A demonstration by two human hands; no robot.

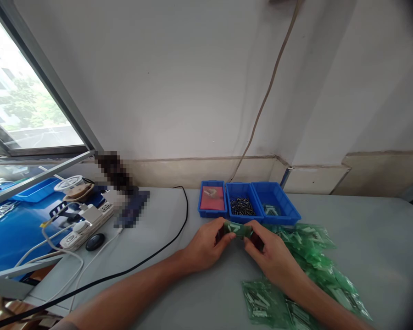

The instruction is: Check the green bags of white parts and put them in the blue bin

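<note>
Both hands hold a small green plastic bag (238,229) with pale pieces inside, just in front of the blue bins. My left hand (209,240) pinches its left end between thumb and fingers. On the right end, my right hand (266,247) grips in the same way. Green bags of parts (313,247) lie heaped beside and behind my right forearm. Nearer me, another green bag (261,300) lies flat, with light-coloured plugs and metal pieces showing through it.
Three blue bins stand by the wall: one with a pink sheet (211,198), one with dark screws (242,207), one with pale pieces (271,210). A black cable (158,251) crosses the table at left, near a mouse (95,242) and a power strip (86,227).
</note>
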